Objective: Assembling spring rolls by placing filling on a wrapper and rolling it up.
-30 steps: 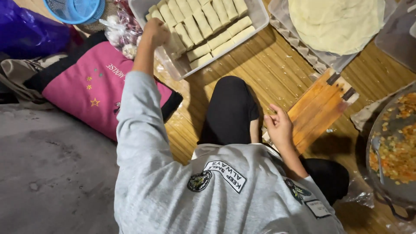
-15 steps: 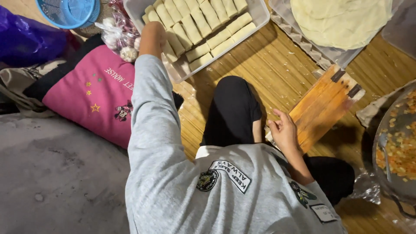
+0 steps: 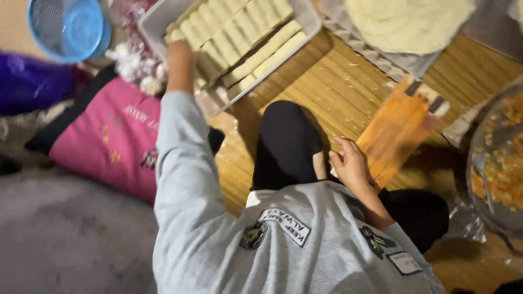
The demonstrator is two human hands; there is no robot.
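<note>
The person sits on a woven bamboo mat (image 3: 332, 87), and the left hand (image 3: 178, 54) reaches far forward to the near-left corner of a pale rectangular tray (image 3: 305, 16) that lies at the mat's far edge, packed with rows of pale, uncooked wrapped rolls (image 3: 245, 38). That hand rests against the rolls at the tray's left end; its fingers are turned away from the camera, so I cannot tell whether they are closed on a roll or only touching. The right hand (image 3: 348, 163) lies loosely open, fingers lightly curled and holding nothing, at the near end of an orange wooden board (image 3: 400, 128) that sits toward the mat's right side. The rolls look soft and light, with thin dough skins that would likely dent, tear or stick to a neighbour under pressure; a roll is best taken along its length, fingers spread under the middle, rather than pinched at an end where the fold could open. Beyond the board a stack of round thin wrappers (image 3: 408, 22) sits at the far right edge, and a metal bowl of chopped filling (image 3: 498, 163) with a spoon stands at the right edge. A pink cushion (image 3: 109, 147) and a blue basket (image 3: 68, 27) lie off the mat's left side.
</note>
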